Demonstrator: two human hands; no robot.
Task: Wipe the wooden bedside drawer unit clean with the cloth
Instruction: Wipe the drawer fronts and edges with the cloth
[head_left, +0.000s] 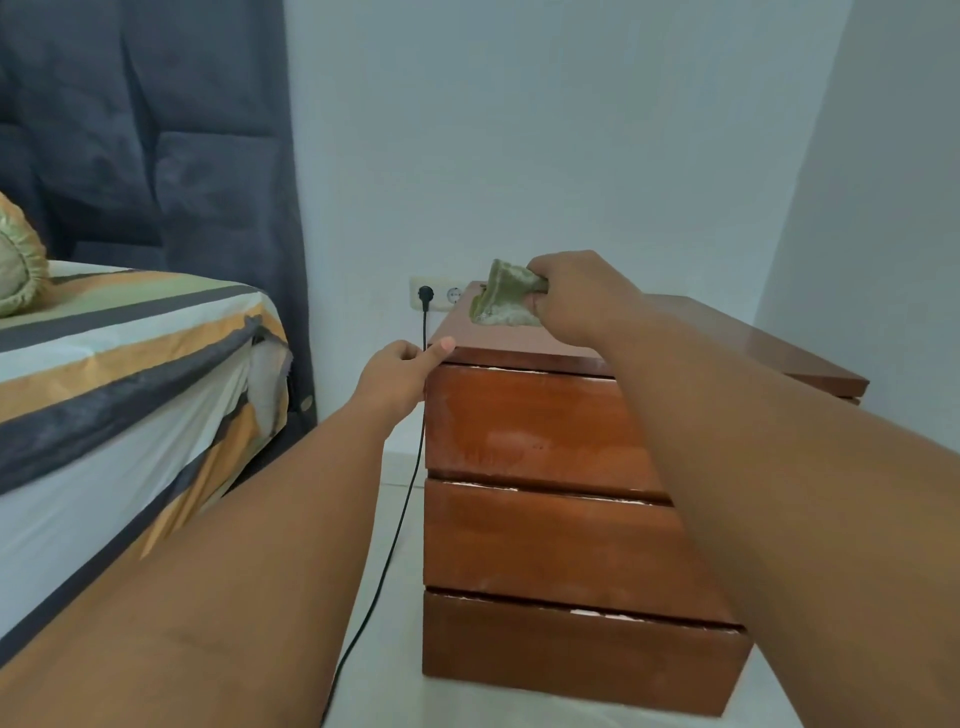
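The wooden bedside drawer unit (545, 535) stands on the floor against the wall, with three reddish-brown drawer fronts facing me. A crumpled green cloth (501, 301) rests on the far left part of its top, and my right hand (576, 299) is shut on the cloth. My left hand (400, 376) grips the near left corner of the top, thumb lying on the edge. My right forearm hides much of the top and the right side of the drawers.
A bed (119, 384) with a striped sheet lies to the left, a dark headboard (156, 130) behind it. A black cable (410, 483) runs from a wall socket (434, 294) down the gap between bed and unit to the pale floor.
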